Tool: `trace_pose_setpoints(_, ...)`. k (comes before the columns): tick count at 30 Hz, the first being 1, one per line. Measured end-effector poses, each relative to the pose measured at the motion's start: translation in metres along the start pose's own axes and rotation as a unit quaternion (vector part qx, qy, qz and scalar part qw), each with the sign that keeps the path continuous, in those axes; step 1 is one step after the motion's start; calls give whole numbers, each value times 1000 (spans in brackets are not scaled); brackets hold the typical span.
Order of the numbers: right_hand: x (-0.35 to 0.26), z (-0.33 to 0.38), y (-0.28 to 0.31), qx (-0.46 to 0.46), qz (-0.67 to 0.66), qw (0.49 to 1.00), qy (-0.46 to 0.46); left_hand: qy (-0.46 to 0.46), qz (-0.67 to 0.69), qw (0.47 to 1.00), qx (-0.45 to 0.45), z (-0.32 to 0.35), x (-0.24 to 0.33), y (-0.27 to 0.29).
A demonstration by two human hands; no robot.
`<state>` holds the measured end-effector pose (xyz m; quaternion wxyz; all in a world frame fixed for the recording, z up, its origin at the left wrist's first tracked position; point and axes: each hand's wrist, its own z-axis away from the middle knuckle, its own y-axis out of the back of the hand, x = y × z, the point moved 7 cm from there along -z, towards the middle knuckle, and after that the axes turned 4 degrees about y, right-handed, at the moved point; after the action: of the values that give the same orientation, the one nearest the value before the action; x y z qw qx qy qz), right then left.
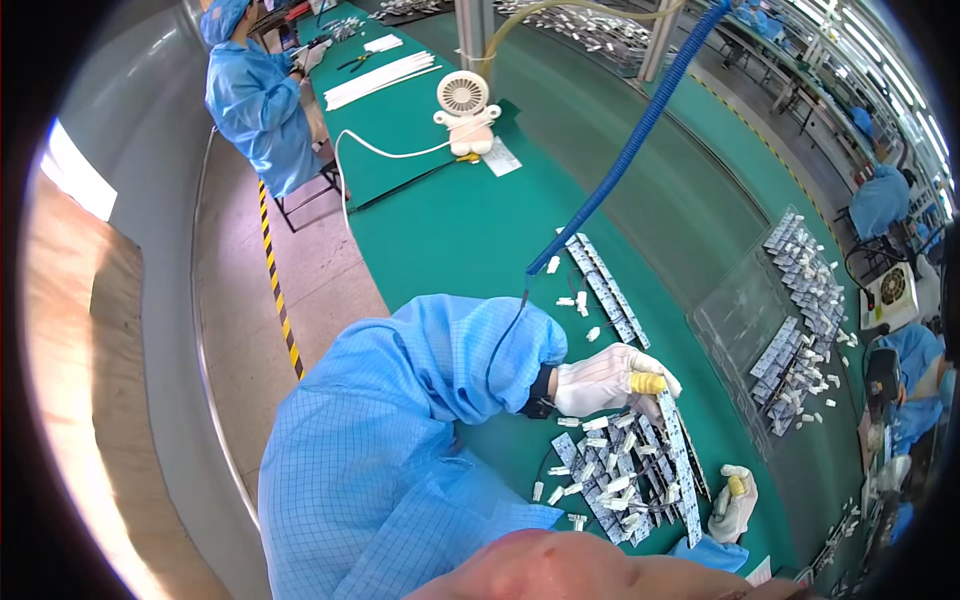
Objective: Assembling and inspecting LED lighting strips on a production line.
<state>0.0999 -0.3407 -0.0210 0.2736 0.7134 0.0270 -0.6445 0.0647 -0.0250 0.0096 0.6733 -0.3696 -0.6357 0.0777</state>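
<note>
On the green workbench (450,230), the gloved left hand (610,380) curls loosely over a long narrow component strip (678,455), fingers resting on its far end. The gloved right hand (733,505) sits half-closed at the strip's near end, beside a heap of small white parts (605,475).

The left arm, in a blue checked sleeve, comes in from six o'clock, bends at the elbow near centre and runs toward three o'clock. The left hand (612,380) wears a white glove with a yellow cap on one fingertip; its fingers curl downward, palm down. The right hand (733,503), at about four o'clock low in view, is also white-gloved with a yellow fingertip, fingers loosely curled. Only a scrap of blue cuff shows at its wrist.
</note>
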Motion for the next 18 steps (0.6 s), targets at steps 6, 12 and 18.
trace_pose_setpoints(6,-50,-8,-2,142,32,989,13,-16,-7,1000,12,-12,18,-16)
trace_pose_setpoints(12,-77,5,-43,25,-256,965,39,-22,-21,999,32,-17,26,-13)
trace_pose_setpoints(18,-67,17,-48,170,-305,937,6,-32,-81,995,46,-6,22,-4)
